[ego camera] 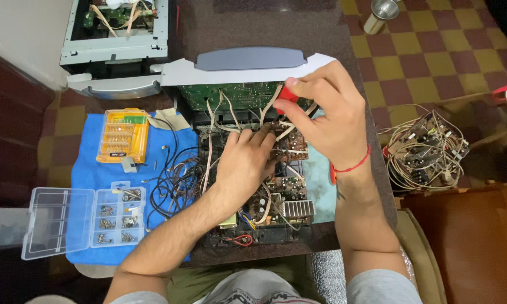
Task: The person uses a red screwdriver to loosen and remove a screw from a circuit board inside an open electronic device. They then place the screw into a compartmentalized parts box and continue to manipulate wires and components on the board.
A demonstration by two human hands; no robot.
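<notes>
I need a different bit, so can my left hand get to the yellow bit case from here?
Probably yes. The left hand rests on the circuit boards; the yellow bit case lies uncovered on the blue cloth to its left, with only loose black wires between.

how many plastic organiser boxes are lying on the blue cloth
2: a yellow bit case at the blue cloth's upper part, and a clear compartment box, lid open, at its lower left edge. None seems hidden.

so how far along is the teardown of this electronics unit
Done: the grey front panel is off and laid back, the boards are exposed, and screws sit in the clear parts box. In hand: the right hand holds a red-handled tool above a small brown circuit board while the left hand steadies it. Left: ribbon cables and the lower boards still look connected in the chassis.
</notes>
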